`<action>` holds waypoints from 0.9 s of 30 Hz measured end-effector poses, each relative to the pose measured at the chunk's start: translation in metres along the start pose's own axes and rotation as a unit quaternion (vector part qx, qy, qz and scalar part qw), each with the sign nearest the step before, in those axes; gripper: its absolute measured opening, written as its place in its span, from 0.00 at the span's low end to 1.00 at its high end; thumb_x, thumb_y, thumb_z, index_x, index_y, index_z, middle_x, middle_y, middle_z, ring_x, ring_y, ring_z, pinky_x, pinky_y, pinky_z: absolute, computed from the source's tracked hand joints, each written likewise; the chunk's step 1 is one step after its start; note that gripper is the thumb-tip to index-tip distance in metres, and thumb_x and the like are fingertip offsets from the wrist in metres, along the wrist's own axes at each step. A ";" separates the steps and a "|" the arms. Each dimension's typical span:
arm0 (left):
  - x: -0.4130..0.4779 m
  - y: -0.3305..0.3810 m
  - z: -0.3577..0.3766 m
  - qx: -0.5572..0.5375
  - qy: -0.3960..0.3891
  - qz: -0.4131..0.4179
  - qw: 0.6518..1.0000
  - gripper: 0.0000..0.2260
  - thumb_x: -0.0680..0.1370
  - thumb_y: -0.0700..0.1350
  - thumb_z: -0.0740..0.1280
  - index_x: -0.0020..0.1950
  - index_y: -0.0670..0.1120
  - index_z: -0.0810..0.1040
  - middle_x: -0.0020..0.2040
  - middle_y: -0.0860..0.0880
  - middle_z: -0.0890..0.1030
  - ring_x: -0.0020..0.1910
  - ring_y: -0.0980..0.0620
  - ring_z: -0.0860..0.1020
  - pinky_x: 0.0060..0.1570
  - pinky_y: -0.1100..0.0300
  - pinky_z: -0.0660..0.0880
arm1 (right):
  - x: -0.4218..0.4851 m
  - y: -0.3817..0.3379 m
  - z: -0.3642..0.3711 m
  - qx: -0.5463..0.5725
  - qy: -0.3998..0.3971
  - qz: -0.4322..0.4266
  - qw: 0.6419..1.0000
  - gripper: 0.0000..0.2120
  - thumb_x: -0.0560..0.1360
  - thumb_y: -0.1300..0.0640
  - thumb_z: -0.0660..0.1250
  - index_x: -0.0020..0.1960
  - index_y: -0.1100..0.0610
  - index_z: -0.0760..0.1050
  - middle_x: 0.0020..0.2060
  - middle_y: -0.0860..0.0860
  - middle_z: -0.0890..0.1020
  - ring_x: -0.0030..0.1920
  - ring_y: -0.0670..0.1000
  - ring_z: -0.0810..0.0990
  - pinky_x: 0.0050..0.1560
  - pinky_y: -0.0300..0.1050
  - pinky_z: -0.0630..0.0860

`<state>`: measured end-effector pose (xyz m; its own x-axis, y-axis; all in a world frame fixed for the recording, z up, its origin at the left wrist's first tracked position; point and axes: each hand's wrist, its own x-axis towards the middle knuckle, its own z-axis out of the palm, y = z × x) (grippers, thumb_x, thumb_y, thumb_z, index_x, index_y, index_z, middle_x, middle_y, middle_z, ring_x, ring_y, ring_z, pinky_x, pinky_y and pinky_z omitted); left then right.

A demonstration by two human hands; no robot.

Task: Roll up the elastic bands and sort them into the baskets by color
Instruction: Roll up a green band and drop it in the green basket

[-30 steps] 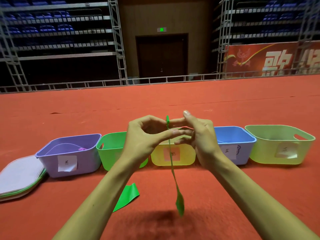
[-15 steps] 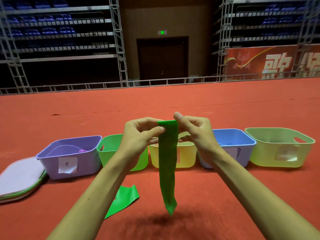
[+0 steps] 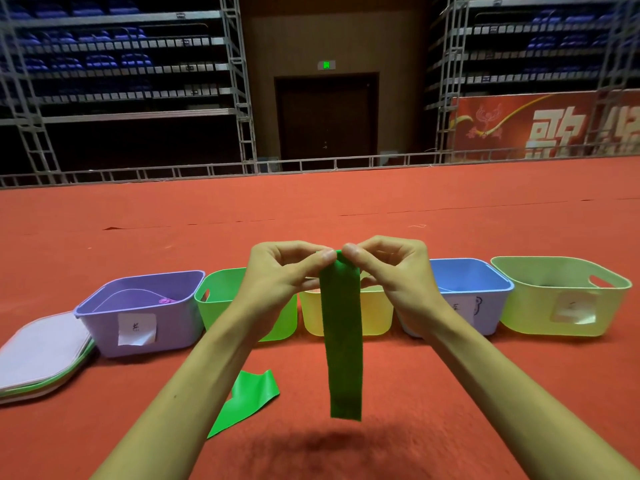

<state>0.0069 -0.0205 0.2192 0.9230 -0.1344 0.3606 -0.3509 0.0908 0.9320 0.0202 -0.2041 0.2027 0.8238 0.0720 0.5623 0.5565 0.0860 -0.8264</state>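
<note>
Left hand [image 3: 277, 282] and right hand [image 3: 398, 271] pinch the hanging green band [image 3: 343, 341].

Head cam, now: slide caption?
Left hand and right hand pinch the top of a hanging green band before the basket row.

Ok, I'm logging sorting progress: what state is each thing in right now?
Held green band: unrolled, hanging from both hands.
Left hand: pinching its top edge.
Right hand: pinching its top edge.
Second green band: unrolled, on the carpet.
Purple basket: upright, a purple roll inside.
Green basket: upright, contents hidden.
Yellow basket: upright.
Blue basket: upright.
Pale green basket: upright.
</note>
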 end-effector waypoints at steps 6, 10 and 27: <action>0.000 0.000 0.000 -0.015 0.015 0.008 1.000 0.07 0.72 0.34 0.74 0.49 0.38 0.86 0.47 0.36 0.87 0.47 0.42 0.86 0.50 0.54 0.83 | 0.000 0.004 -0.006 0.006 -0.022 0.013 1.000 0.05 0.76 0.62 0.73 0.48 0.64 0.84 0.42 0.60 0.87 0.42 0.51 0.84 0.40 0.44 0.79; 0.001 -0.002 0.002 -0.021 0.029 0.015 0.999 0.08 0.71 0.30 0.74 0.47 0.40 0.87 0.46 0.35 0.86 0.45 0.42 0.86 0.48 0.55 0.83 | 0.000 0.005 -0.006 0.025 -0.051 0.022 0.998 0.05 0.76 0.65 0.74 0.51 0.64 0.83 0.42 0.60 0.86 0.44 0.52 0.83 0.38 0.43 0.78; -0.003 -0.002 0.000 -0.061 -0.011 -0.062 0.996 0.16 0.70 0.43 0.75 0.52 0.33 0.84 0.51 0.36 0.86 0.50 0.45 0.85 0.47 0.59 0.82 | -0.002 0.007 -0.002 0.057 -0.044 0.005 0.997 0.06 0.74 0.63 0.76 0.45 0.63 0.80 0.35 0.56 0.81 0.32 0.49 0.73 0.28 0.37 0.67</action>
<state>0.0051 -0.0201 0.2160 0.9540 -0.1738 0.2443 -0.2109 0.1902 0.9588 0.0227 -0.2060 0.1955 0.8137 0.1596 0.5590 0.5287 0.1966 -0.8257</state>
